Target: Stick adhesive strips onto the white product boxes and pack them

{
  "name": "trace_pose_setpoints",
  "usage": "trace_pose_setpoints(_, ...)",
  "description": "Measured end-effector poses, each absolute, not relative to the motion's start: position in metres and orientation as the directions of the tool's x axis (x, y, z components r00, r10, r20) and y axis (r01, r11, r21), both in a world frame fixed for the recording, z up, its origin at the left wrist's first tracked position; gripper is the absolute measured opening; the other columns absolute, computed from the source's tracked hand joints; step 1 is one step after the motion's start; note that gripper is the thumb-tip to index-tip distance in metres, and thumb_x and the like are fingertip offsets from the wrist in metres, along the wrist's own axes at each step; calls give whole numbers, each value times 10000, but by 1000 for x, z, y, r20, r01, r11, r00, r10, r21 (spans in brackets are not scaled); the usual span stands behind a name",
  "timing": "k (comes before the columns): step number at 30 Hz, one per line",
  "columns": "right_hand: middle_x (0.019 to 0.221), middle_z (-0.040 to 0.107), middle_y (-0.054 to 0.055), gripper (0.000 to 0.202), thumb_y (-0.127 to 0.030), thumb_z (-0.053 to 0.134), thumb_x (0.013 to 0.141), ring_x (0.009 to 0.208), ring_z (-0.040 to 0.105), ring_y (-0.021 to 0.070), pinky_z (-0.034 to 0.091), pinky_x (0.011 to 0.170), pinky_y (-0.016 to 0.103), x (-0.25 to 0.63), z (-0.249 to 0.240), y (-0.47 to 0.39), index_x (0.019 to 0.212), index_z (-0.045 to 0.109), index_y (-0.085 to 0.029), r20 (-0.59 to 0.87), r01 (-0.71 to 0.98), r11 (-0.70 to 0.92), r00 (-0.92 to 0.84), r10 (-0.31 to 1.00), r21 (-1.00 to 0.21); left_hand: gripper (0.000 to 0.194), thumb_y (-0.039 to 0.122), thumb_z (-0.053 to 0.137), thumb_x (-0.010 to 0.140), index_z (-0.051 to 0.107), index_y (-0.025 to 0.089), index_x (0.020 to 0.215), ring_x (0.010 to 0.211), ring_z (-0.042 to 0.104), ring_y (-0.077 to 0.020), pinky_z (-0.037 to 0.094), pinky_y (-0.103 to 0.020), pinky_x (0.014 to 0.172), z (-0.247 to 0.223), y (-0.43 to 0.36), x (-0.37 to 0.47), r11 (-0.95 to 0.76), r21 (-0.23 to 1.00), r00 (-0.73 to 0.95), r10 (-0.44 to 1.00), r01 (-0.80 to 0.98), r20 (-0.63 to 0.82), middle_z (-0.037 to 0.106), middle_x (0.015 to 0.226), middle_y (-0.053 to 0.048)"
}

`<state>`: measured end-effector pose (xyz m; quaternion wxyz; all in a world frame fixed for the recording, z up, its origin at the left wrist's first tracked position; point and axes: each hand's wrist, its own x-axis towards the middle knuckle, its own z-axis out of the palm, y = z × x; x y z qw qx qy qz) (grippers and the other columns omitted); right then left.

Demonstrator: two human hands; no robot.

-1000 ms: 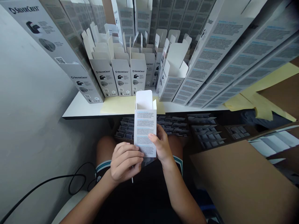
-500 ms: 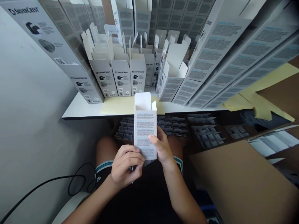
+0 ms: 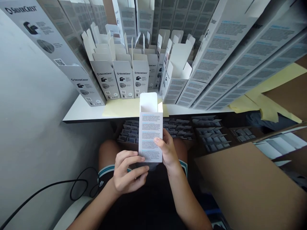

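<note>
A white printed carton (image 3: 150, 135) stands upright over my lap, its top flaps raised and its text side towards me. My right hand (image 3: 168, 148) grips the carton's right side, thumb on the printed face and the other fingers hidden behind. At the lower left corner is my left hand (image 3: 130, 172), fingers apart, with fingertips at the bottom edge. I see nothing held in it. Beyond the carton, several open-topped SilverCrest boxes (image 3: 123, 78) stand on the white table (image 3: 76, 110).
Tall stacks of printed boxes (image 3: 218, 48) rise at the right of the table, with another stack (image 3: 45, 41) at the left. Below the table edge sit trays of small cartons (image 3: 211, 139). A brown cardboard flap (image 3: 249, 182) lies at right. A black cable (image 3: 48, 187) runs at left.
The carton and my right hand have shifted slightly right, and the carton sits a little higher. My left hand's fingers have spread and moved off the carton's lower face towards its bottom edge.
</note>
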<state>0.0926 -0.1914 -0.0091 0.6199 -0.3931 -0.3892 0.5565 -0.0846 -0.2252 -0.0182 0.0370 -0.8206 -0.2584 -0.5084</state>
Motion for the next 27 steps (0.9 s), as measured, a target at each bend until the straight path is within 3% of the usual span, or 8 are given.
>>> trace_pose_setpoints(3, 1096, 725, 60, 411, -466, 752, 739, 1045, 673, 303, 535, 941, 495, 93, -9, -193, 1073, 625, -263, 73, -358, 112, 119, 990, -927, 155, 304, 704, 804, 724, 230, 939, 984, 598, -281, 527, -453, 814, -32, -233, -87, -851, 275, 279, 425, 448, 861, 679, 952, -89)
trace_pose_setpoints(6, 1110, 706, 68, 463, -464, 750, 739, 1035, 665, 297, 536, 917, 480, 92, -8, -196, 1130, 599, -265, 118, -320, 161, 152, 981, -933, 140, 342, 660, 856, 648, 207, 889, 866, 592, -233, 520, -390, 736, -46, -244, -83, -750, 590, 31, 625, 300, 780, 627, 862, -62)
trace_pose_setpoints(8, 1103, 697, 65, 486, -461, 749, 737, 1015, 660, 288, 536, 900, 472, 90, -8, -198, 1152, 583, -268, 155, -297, 201, 171, 973, -934, 198, 395, 633, 884, 608, 199, 876, 716, 554, -176, 482, -303, 626, -53, -252, -77, -537, 838, -39, 839, 100, 543, 574, 744, -21)
trace_pose_setpoints(10, 1096, 687, 63, 500, -458, 747, 734, 1007, 653, 285, 532, 895, 471, 89, -9, -199, 1163, 572, -271, 187, -275, 233, 184, 965, -933, 310, 492, 617, 884, 620, 183, 866, 633, 518, -145, 445, -261, 573, -56, -257, -69, -254, 965, 54, 965, -67, 257, 556, 684, -4)
trace_pose_setpoints(13, 1112, 673, 63, 531, -451, 746, 730, 1030, 641, 291, 528, 906, 474, 87, -12, -201, 1194, 555, -275, 208, -237, 248, 181, 961, -939, 379, 537, 678, 825, 654, 162, 782, 594, 506, -129, 442, -253, 582, -54, -260, -59, 28, 985, 160, 987, -168, 0, 581, 645, -4)
trace_pose_setpoints(17, 1161, 660, 70, 587, -422, 761, 721, 1063, 628, 295, 516, 939, 474, 87, -19, -201, 1241, 535, -272, 229, -182, 264, 192, 954, -947, 340, 447, 752, 781, 625, 160, 651, 554, 447, -103, 392, -225, 554, -45, -258, -52, 154, 965, 107, 985, -212, -134, 543, 579, 18)
trace_pose_setpoints(23, 1167, 652, 61, 566, -398, 774, 706, 1074, 623, 295, 497, 957, 473, 93, -24, -196, 1213, 552, -283, 240, -131, 281, 264, 934, -951, 324, 385, 708, 845, 580, 168, 643, 591, 426, -99, 360, -216, 566, -24, -270, -56, 134, 961, 187, 978, -243, -89, 491, 609, 23)
trace_pose_setpoints(27, 1169, 674, 58, 499, -417, 751, 738, 1092, 633, 306, 497, 965, 496, 98, -18, -198, 1188, 576, -290, 208, -212, 268, 265, 941, -940, 258, 337, 677, 881, 606, 172, 696, 617, 454, -103, 361, -220, 576, -12, -279, -59, 49, 984, 297, 955, -170, 3, 525, 654, 8)
